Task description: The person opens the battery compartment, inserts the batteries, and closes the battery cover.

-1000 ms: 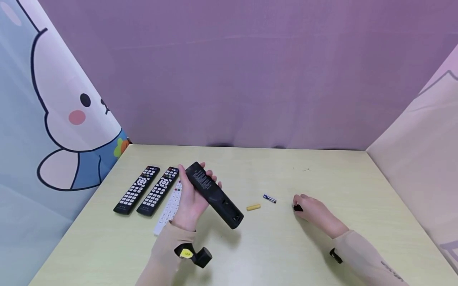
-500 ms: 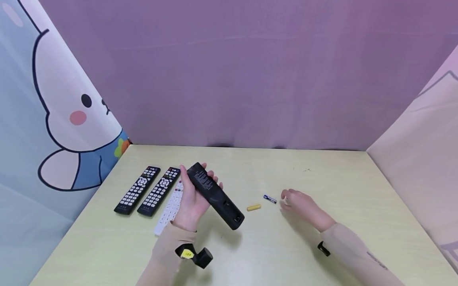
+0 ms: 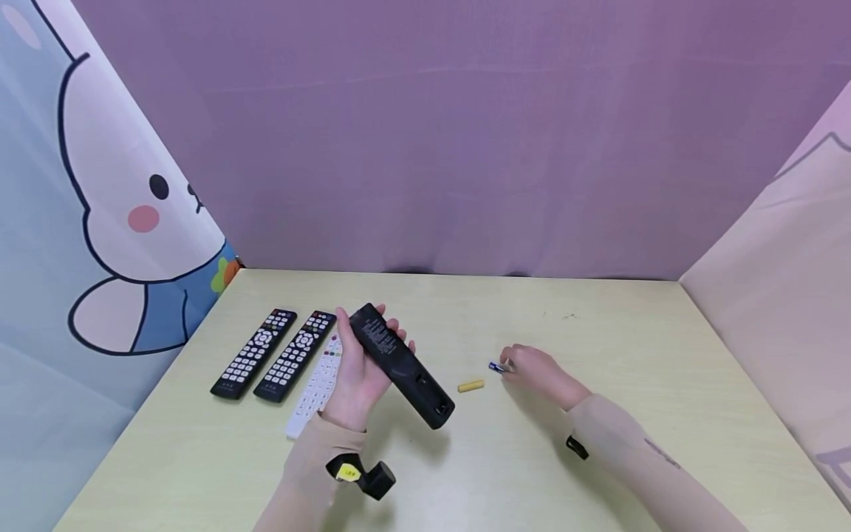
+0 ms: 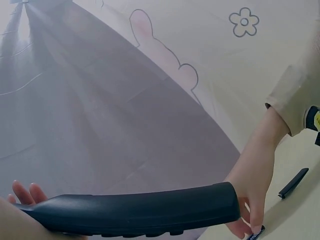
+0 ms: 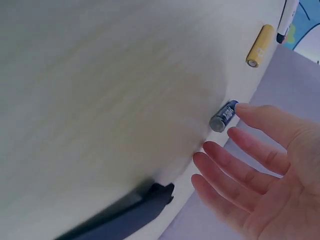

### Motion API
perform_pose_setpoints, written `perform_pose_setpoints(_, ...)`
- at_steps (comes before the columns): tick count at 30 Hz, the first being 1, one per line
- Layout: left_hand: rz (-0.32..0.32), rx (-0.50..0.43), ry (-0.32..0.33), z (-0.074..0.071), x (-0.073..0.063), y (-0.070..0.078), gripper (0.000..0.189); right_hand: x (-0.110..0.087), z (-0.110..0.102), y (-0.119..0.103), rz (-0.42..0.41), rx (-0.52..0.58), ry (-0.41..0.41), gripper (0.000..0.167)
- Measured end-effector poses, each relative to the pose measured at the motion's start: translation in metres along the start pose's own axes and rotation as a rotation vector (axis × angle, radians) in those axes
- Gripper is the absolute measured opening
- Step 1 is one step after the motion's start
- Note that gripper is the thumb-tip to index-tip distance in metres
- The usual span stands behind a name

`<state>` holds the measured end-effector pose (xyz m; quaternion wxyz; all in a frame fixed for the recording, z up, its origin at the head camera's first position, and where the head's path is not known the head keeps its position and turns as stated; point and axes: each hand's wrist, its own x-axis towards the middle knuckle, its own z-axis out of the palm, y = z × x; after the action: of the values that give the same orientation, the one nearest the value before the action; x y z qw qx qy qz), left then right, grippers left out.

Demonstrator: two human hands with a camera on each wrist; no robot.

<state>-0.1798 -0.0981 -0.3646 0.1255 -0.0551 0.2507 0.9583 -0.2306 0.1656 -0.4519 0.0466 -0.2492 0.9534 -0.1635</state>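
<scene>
My left hand (image 3: 359,377) holds a black remote control (image 3: 399,362) raised above the table, back side up, with its battery compartment uncovered at the lower end. In the left wrist view the remote (image 4: 150,212) spans the lower part. My right hand (image 3: 541,373) is at a blue and silver battery (image 3: 496,366) lying on the table. The right wrist view has the thumb tip at the side of this battery (image 5: 224,116), the index fingertip near its end and the other fingers spread. A yellow battery (image 3: 470,386) lies just left of it. A black battery cover (image 4: 293,183) rests near the right wrist.
Two black remotes with white buttons (image 3: 254,355) (image 3: 295,356) lie side by side at the left of the table. A white remote (image 3: 315,388) beside them is partly covered by the left hand. A purple cloth (image 3: 465,148) stands behind the table's back edge.
My right hand has let go of the black battery cover and moved left to the blue battery. The left hand and its remote stay almost still.
</scene>
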Motion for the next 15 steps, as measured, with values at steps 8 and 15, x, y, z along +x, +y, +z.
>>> perform_pose_setpoints(8, -0.006, -0.006, -0.003, 0.001, 0.0, 0.0, 0.06, 0.008, 0.005, -0.003, -0.012, -0.003, -0.009, 0.016)
perform_pose_setpoints(15, -0.015, -0.002, 0.01, -0.001, 0.001, -0.001, 0.06, 0.013, 0.009, -0.004, -0.034, -0.026, -0.009, 0.005)
